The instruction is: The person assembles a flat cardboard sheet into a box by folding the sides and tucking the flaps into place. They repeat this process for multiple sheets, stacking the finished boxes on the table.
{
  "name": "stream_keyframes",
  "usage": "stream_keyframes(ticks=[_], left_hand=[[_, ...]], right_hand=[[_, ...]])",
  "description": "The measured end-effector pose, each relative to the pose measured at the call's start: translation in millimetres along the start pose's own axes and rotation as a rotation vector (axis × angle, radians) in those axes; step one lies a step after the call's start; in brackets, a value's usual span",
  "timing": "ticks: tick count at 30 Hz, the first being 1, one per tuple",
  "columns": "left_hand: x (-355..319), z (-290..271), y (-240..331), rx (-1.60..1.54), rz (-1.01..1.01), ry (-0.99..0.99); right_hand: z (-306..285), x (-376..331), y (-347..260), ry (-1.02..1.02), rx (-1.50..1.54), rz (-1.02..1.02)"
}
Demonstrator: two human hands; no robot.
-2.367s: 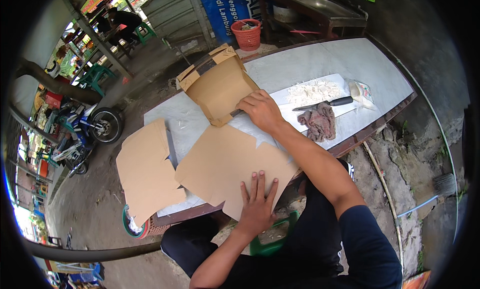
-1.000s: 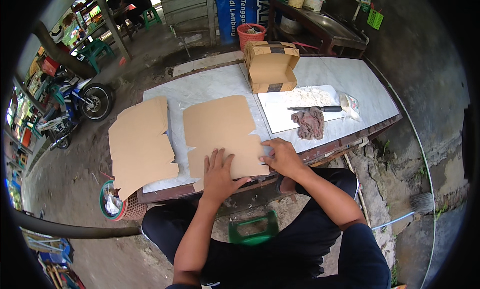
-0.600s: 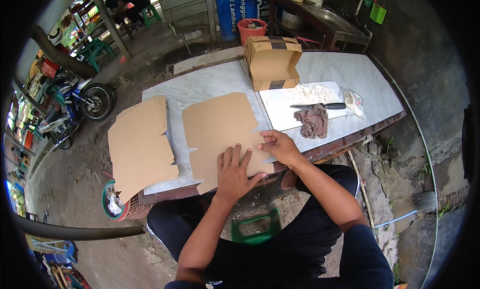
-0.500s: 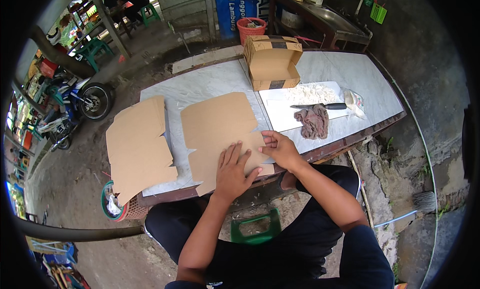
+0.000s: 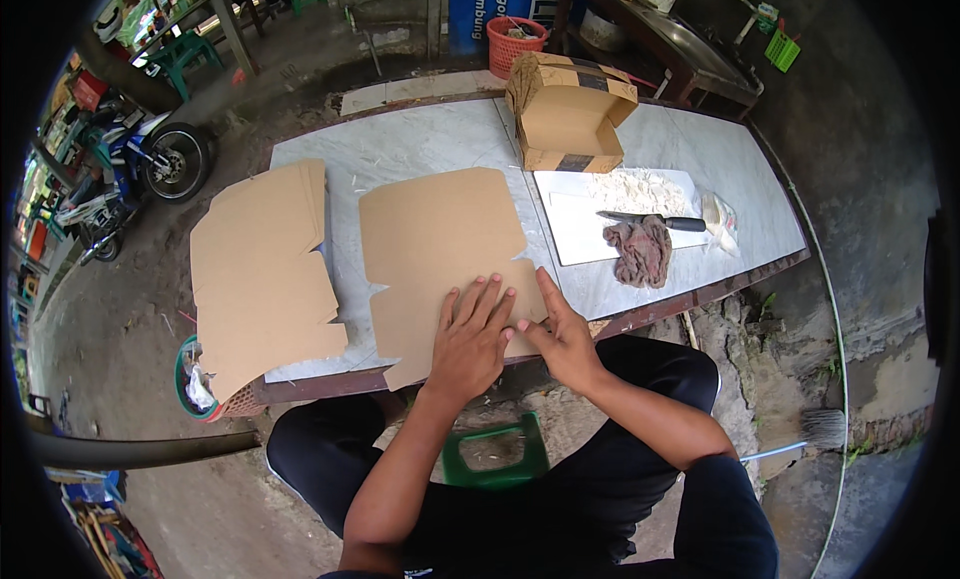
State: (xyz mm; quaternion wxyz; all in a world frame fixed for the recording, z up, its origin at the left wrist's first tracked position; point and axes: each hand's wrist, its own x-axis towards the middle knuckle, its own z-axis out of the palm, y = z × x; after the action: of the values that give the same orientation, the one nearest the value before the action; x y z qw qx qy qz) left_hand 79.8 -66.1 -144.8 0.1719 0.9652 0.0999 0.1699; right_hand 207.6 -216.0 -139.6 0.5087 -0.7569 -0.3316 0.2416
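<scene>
In front of me a die-cut brown cardboard sheet (image 5: 440, 229) lies flat on the marble-topped table (image 5: 345, 159). My left hand (image 5: 470, 334) rests palm down on its near part, fingers stretched out. My right hand (image 5: 567, 344) is at the sheet's right edge, index finger extended along it and thumb bent in toward the left hand's fingers. Nothing shows in its grasp. To the left is a stack of similar cut cardboard sheets (image 5: 265, 269), its near end hanging past the table edge.
An open cardboard box (image 5: 570, 129) stands at the back. Right of the sheet are a white board (image 5: 570, 244) with pale scraps, a black-handled knife (image 5: 680, 223), a crumpled cloth (image 5: 640, 254) and a plastic bag (image 5: 720, 222). A basket (image 5: 195, 379) sits below the table's left corner.
My right hand has slid nearer along the sheet's right edge, its index finger straightening. The left hand stays pressed on the sheet. The whole view has shifted slightly.
</scene>
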Motion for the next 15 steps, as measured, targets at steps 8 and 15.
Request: stream_keyframes(ticks=[8,15], left_hand=[[8,-2,-16,-0.301,-0.007,0.083],[16,-6,-40,-0.769,-0.303,0.25]], right_hand=[[13,-4,-41,-0.225,-0.253,-0.248],[36,-3,-45,-0.283,-0.569,-0.27]])
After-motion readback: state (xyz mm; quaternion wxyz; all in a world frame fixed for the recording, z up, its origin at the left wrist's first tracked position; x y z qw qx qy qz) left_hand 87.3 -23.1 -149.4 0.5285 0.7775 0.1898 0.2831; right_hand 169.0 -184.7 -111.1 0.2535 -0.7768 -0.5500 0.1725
